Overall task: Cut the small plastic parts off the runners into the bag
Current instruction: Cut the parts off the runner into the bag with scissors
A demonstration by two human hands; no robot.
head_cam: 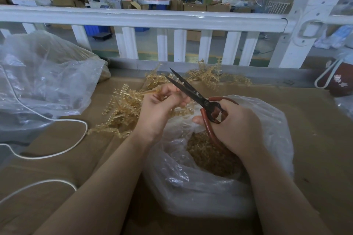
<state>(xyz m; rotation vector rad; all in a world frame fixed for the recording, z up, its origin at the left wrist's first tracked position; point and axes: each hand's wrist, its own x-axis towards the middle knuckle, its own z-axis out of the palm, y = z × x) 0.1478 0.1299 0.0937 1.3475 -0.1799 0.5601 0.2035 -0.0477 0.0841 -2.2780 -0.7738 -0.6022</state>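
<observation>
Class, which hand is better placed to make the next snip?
Right. The right hand already grips the scissors, blades open above the bag; the left hand only holds the runner.

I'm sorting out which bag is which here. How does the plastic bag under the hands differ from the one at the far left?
The near bag lies open below the hands, and amber cut parts show inside; the left bag is bunched up, its contents unclear. The near bag sits right below the scissors; the left bag sits off to the side by a white cord. Both are clear, crinkled plastic.
</observation>
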